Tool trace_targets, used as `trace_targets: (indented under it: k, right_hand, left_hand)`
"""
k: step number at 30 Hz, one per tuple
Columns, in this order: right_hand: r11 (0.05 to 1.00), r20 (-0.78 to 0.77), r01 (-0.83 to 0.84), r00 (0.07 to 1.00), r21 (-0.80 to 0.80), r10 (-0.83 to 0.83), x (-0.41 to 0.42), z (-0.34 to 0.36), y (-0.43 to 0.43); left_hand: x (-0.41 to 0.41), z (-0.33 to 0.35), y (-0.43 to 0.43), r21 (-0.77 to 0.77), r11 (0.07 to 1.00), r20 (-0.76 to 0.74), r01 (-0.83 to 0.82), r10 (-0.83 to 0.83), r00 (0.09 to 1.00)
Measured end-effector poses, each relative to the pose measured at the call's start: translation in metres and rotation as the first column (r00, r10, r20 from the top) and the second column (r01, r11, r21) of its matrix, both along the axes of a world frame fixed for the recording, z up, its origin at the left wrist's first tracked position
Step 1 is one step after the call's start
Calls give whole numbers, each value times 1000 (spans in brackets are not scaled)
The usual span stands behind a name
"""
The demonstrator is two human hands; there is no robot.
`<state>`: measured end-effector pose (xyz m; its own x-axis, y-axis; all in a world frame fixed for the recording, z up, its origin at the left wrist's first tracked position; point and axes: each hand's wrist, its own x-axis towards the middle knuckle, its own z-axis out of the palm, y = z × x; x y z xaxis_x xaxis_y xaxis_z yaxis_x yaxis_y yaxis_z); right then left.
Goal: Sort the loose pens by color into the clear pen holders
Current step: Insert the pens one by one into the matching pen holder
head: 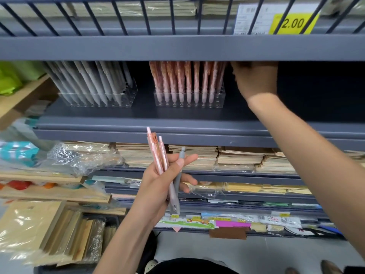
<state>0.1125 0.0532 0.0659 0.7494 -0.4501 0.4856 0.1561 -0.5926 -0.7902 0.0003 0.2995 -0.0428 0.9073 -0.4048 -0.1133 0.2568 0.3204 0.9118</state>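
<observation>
My left hand (158, 180) holds a small bunch of loose pens upright in front of the shelves: two pink pens (158, 153) and one grey pen (178, 175). On the dark shelf above stand two clear pen holders. The left holder (98, 98) is filled with grey pens, leaning left. The right holder (189, 99) is filled with pink pens, upright. My right hand (254, 80) reaches into the shelf just right of the pink holder, its fingers hidden under the upper shelf edge; whether it holds anything does not show.
A grey shelf edge (177, 48) overhangs the holders, with a yellow price tag (294, 23) above it. Stacks of notebooks (237, 157) fill the lower shelves. Crinkled plastic wrap (79, 157) and wooden racks (49, 194) lie to the left. Dark space (316, 91) is right of the pink holder.
</observation>
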Motion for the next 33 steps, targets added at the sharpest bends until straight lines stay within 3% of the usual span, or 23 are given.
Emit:
trace_targets:
  k: [2, 4, 7, 10, 14, 20, 27, 33]
  right_hand:
    - [994, 38, 9, 999, -111, -5, -20, -5, 7]
    - [947, -122, -283, 956, -155, 266, -46, -12, 22]
    - [723, -476, -677, 686, -139, 551, -74, -23, 44]
    - [635, -548, -770, 558, -61, 623, -82, -29, 59]
    - [609, -533, -788, 480, 87, 697, -83, -32, 72]
    - [592, -440, -778, 465, 212, 768, -77, -42, 102]
    - [714, -164, -617, 707, 332, 688, -66, -37, 154]
    - [649, -161, -608, 661, 457, 733, -67, -52, 198]
  left_hand:
    - [1, 0, 2, -14, 1000, -15, 6, -6, 1000]
    - [3, 0, 4, -35, 999, -17, 30, -31, 999]
    - [5, 1, 7, -53, 995, -9, 84, -84, 996]
    - [6, 2, 12, -68, 988, -14, 138, -140, 990]
    - [9, 4, 27, -57, 986, -8, 159, -160, 987]
    - [15, 4, 61, -94, 969, 10, 226, -226, 974]
    - [28, -4, 117, -53, 975, 59, 214, -211, 976]
    - [38, -8, 150, -40, 978, 77, 206, -202, 976]
